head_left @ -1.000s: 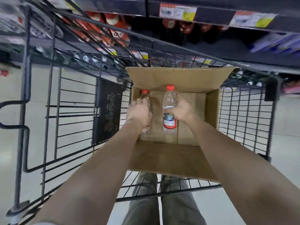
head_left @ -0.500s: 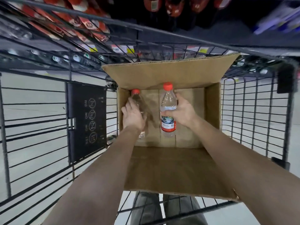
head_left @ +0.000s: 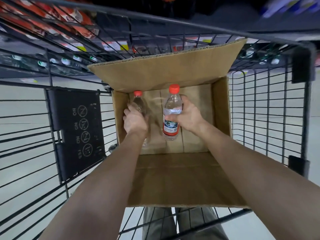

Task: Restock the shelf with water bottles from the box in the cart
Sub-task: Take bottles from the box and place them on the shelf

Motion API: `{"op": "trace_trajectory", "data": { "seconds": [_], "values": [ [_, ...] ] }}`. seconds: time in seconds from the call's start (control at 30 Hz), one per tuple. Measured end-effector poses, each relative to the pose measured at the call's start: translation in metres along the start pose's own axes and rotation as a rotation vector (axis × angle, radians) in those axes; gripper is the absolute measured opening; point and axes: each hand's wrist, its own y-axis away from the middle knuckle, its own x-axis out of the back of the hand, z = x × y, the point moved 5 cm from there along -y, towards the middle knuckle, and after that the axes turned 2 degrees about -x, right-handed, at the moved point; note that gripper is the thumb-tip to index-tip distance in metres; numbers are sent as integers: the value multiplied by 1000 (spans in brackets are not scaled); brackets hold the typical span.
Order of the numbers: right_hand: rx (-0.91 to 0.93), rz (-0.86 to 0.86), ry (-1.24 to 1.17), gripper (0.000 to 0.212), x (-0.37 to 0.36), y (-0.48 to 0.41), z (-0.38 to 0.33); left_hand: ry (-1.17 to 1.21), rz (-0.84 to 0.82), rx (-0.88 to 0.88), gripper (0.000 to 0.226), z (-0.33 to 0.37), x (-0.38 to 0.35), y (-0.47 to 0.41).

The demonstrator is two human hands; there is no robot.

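An open cardboard box (head_left: 221, 108) sits in the wire cart (head_left: 270, 108). Inside it are two clear water bottles with red caps. My right hand (head_left: 188, 115) grips the right bottle (head_left: 171, 116) around its middle; its red and white label shows below my fingers and its base is lifted above the box floor. My left hand (head_left: 134, 122) is wrapped round the left bottle (head_left: 138, 103), hiding most of its body; only the cap and neck show. The shelf (head_left: 110, 44) lies beyond the cart, blurred.
A black child-seat panel (head_left: 78, 129) with printed symbols hangs on the cart's left side. Red packaged goods (head_left: 57, 19) fill the shelf at upper left, and green-capped bottles (head_left: 65, 60) line a lower shelf. Pale floor shows through the wires.
The view has closed in on the box. My right hand has lifted its bottle a little higher; my left hand keeps its hold on the other bottle.
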Motion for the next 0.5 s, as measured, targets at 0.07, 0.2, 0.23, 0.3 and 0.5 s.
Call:
{"op": "trace_trajectory", "data": {
  "seconds": [0.07, 0.2, 0.23, 0.3, 0.5],
  "values": [
    [7, -7, 1, 61, -1, 5, -4, 57, 11, -5, 84, -1, 2, 2],
    [30, 13, 21, 64, -1, 19, -8, 220, 31, -104, 69, -9, 9, 21],
    [31, 20, 9, 64, 0, 22, -8, 259, 32, -135, 69, -12, 12, 27],
    [34, 35, -33, 66, 3, 33, -9, 340, 50, -189, 73, -17, 21, 42],
    [94, 89, -67, 83, 19, 81, -36, 537, 78, -266, 74, -17, 66, 95]
  ]
}}
